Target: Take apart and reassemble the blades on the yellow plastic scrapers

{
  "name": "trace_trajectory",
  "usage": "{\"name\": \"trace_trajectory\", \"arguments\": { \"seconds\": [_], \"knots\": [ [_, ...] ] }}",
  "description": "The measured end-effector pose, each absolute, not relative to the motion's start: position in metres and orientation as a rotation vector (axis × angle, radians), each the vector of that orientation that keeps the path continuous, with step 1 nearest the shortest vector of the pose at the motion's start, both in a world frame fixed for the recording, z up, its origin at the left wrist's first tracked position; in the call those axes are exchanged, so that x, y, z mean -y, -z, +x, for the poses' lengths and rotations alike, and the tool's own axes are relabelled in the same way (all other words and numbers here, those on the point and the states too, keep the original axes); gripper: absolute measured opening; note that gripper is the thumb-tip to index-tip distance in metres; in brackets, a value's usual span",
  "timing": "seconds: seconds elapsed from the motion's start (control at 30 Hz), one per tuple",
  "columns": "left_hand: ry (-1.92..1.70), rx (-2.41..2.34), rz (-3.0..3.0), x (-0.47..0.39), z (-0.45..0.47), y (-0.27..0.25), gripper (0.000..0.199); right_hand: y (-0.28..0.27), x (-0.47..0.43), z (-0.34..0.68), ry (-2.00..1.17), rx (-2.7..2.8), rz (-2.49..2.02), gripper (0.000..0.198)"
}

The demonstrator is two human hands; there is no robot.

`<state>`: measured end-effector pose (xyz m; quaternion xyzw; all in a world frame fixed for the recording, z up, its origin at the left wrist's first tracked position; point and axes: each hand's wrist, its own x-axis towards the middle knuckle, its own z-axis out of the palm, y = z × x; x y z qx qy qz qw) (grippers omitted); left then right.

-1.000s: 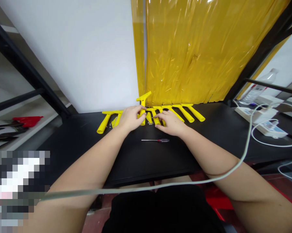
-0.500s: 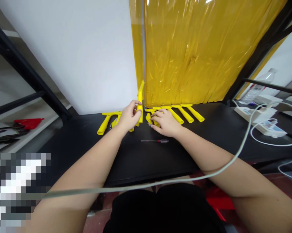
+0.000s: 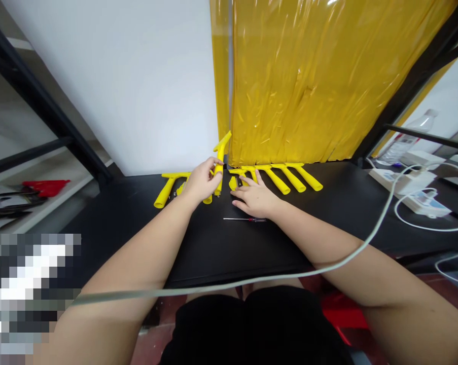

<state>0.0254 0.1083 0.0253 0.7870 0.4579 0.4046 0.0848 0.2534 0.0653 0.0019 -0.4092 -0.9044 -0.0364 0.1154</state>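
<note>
My left hand [image 3: 204,180] is closed around a yellow plastic T-shaped handle [image 3: 221,151], held upright with its crossbar at the top. My right hand [image 3: 257,196] lies over the black table with its fingers spread, close to small yellow parts [image 3: 233,183] and tiny pieces too small to name. A screwdriver [image 3: 247,219] with a thin metal shaft lies just below the right hand, its grip partly hidden by the wrist. More yellow T-shaped handles [image 3: 276,181] lie in a row to the right, and another yellow handle [image 3: 163,193] lies to the left.
The black table [image 3: 213,248] meets a white panel [image 3: 137,91] and a yellow plastic curtain [image 3: 289,91] at its back. Power strips [image 3: 411,190] and a plastic bottle [image 3: 409,137] stand at the right. A pale cable [image 3: 274,278] hangs across the front, over both forearms.
The handle in my left hand has turned, so its crossbar shows more broadly. My right hand has spread its fingers and shifted slightly down, covering part of the screwdriver's grip.
</note>
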Motion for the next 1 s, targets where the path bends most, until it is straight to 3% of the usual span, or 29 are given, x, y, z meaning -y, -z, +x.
{"name": "trace_trajectory", "arguments": {
  "seconds": [0.8,1.0],
  "knots": [
    [-1.203,-1.270,2.380,-0.107,0.024,-0.026,0.025,-0.020,-0.020,0.253,-0.141,2.747,-0.741,0.021],
    [-1.285,-1.134,2.261,-0.106,0.028,-0.026,0.022,-0.020,-0.031,0.259,-0.203,2.484,-0.743,0.022]
  ]
}}
